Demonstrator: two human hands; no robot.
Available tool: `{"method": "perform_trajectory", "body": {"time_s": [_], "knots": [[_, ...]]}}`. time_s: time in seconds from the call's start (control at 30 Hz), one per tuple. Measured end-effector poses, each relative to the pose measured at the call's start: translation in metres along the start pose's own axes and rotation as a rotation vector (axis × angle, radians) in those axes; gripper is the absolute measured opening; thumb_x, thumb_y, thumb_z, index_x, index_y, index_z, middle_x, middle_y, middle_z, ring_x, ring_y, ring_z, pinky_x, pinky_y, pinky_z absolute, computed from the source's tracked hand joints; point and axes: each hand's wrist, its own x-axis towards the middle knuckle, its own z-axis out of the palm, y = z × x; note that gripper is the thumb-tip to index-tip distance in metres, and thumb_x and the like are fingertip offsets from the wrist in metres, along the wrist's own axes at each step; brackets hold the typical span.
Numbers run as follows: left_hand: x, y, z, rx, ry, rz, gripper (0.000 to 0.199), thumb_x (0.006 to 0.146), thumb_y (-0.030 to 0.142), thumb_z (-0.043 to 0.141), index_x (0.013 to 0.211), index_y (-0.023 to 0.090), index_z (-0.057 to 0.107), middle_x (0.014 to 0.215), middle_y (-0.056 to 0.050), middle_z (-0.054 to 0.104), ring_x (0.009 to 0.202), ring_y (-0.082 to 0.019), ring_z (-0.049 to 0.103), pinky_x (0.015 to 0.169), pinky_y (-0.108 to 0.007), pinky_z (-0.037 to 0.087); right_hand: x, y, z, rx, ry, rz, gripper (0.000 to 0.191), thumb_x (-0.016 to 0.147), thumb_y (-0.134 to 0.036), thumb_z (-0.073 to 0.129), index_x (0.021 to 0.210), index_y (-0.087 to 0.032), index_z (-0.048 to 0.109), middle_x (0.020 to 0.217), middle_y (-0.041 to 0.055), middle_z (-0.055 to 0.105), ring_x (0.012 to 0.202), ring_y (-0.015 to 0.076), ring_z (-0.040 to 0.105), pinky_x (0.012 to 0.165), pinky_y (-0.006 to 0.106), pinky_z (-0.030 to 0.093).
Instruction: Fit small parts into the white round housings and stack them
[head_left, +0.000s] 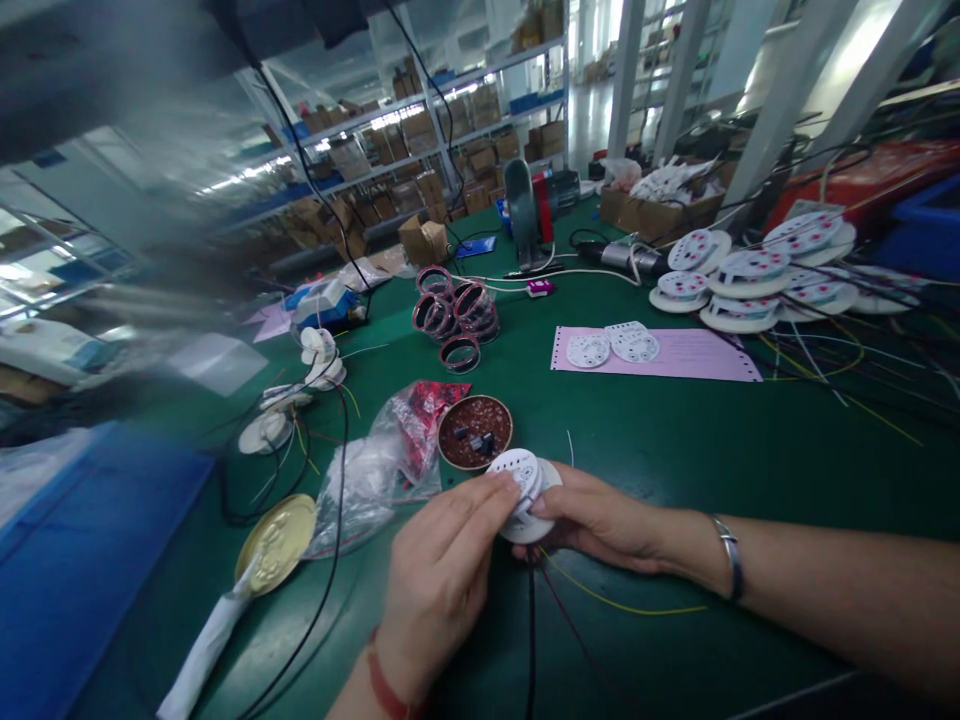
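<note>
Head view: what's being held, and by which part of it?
A white round part, gripped at its right rim by the right hand; the left hand touches its left side, thumb hidden.

Laden metal shelving [431,108] stands toward twelve o'clock beyond a green bench [675,440]; pale pillars [627,85] rise at one o'clock.

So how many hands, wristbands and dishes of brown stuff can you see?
Hands: 2 (left hand and right hand, both touching a white round part)
Wristbands: 2 (red band, silver bracelet)
Dish of brown stuff: 1
Total: 5
</note>
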Motion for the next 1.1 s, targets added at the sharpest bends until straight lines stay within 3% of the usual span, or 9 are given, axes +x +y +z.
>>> {"method": "perform_trajectory", "body": {"time_s": [0.27,0.37,0.47,0.57,0.7,0.8,0.87,0.97,1.1], "knots": [[0.005,0.006,0.003,-0.065,-0.022,-0.04,0.04,0.084,0.006,0.054,0.121,0.019,0.055,0.121,-0.007,0.061,0.115,-0.018,0.054,0.097,-0.034,0.048,0.002,0.004,-0.003,0.162,-0.019,-0.045,0.037,0.07,-0.025,0.064,0.102,-0.013,0.053,0.086,0.006,0.063,0.073,0.0155,0.058,0.07,0.031,0.047],[0.004,0.009,0.008,-0.045,0.045,-0.035,0.038,0.081,0.006,0.059,0.117,0.019,0.057,0.115,-0.007,0.064,0.11,-0.019,0.056,0.094,-0.034,0.05,0.002,0.006,-0.004,0.266,-0.063,-0.074,0.035,0.078,-0.039,0.057,0.1,-0.012,0.056,0.091,0.0083,0.062,0.078,0.017,0.056,0.072,0.033,0.047],[0.002,0.012,0.011,-0.03,0.075,-0.014,0.036,0.082,0.003,0.057,0.115,0.019,0.059,0.111,-0.007,0.066,0.104,-0.018,0.059,0.089,-0.033,0.051,0.001,0.005,-0.003,0.173,-0.069,-0.094,0.042,0.082,-0.049,0.057,0.103,-0.013,0.057,0.096,0.0092,0.06,0.082,0.0167,0.054,0.072,0.03,0.046],[0.001,0.016,0.011,-0.096,0.096,-0.012,0.032,0.082,0.007,0.059,0.11,0.021,0.06,0.104,-0.005,0.066,0.099,-0.018,0.059,0.086,-0.032,0.05,-0.002,0.004,-0.001,0.026,-0.041,-0.099,0.037,0.078,-0.039,0.065,0.104,-0.013,0.058,0.092,0.0065,0.06,0.077,0.0132,0.053,0.07,0.025,0.043],[0.004,0.016,0.009,-0.313,0.171,-0.47,0.023,0.084,0.029,0.059,0.106,0.021,0.056,0.095,-0.005,0.063,0.09,-0.019,0.056,0.08,-0.034,0.047,-0.005,0.002,-0.001,-0.122,-0.031,-0.12,0.045,0.073,-0.034,0.067,0.11,-0.013,0.054,0.091,0.005,0.06,0.08,0.0146,0.055,0.073,0.027,0.044],[0.007,0.012,0.008,-0.695,-0.072,-0.794,0.027,0.087,0.044,0.051,0.093,0.018,0.056,0.083,-0.003,0.059,0.076,-0.016,0.054,0.067,-0.027,0.045,-0.007,0.0,-0.004,-0.26,-0.008,-0.167,0.046,0.075,-0.038,0.066,0.111,-0.015,0.051,0.095,0.0047,0.059,0.083,0.0152,0.054,0.073,0.027,0.043],[0.008,0.01,0.007,-0.918,-0.136,-0.863,0.032,0.085,0.049,0.052,0.086,0.017,0.053,0.076,-0.001,0.055,0.068,-0.013,0.05,0.06,-0.024,0.041,-0.01,-0.002,-0.005,-0.411,0.011,-0.187,0.042,0.081,-0.045,0.059,0.109,-0.014,0.052,0.096,0.0055,0.058,0.082,0.0152,0.053,0.071,0.026,0.043],[0.008,0.011,0.007,-1.066,-0.051,-0.89,0.035,0.08,0.051,0.058,0.088,0.016,0.053,0.076,-0.001,0.055,0.066,-0.012,0.048,0.058,-0.022,0.039,-0.014,-0.004,-0.004,-0.574,-0.015,-0.228,0.048,0.087,-0.052,0.049,0.116,-0.014,0.053,0.099,0.0083,0.06,0.086,0.0179,0.054,0.071,0.028,0.044],[0.006,0.013,0.012,-1.147,-0.128,-0.812,0.037,0.085,0.048,0.053,0.098,0.014,0.061,0.082,-0.004,0.06,0.073,-0.014,0.05,0.065,-0.024,0.041,-0.017,-0.005,0.0,-0.545,-0.002,-0.262,0.05,0.086,-0.052,0.048,0.116,-0.012,0.055,0.094,0.0089,0.062,0.082,0.0177,0.055,0.068,0.027,0.044]]}}
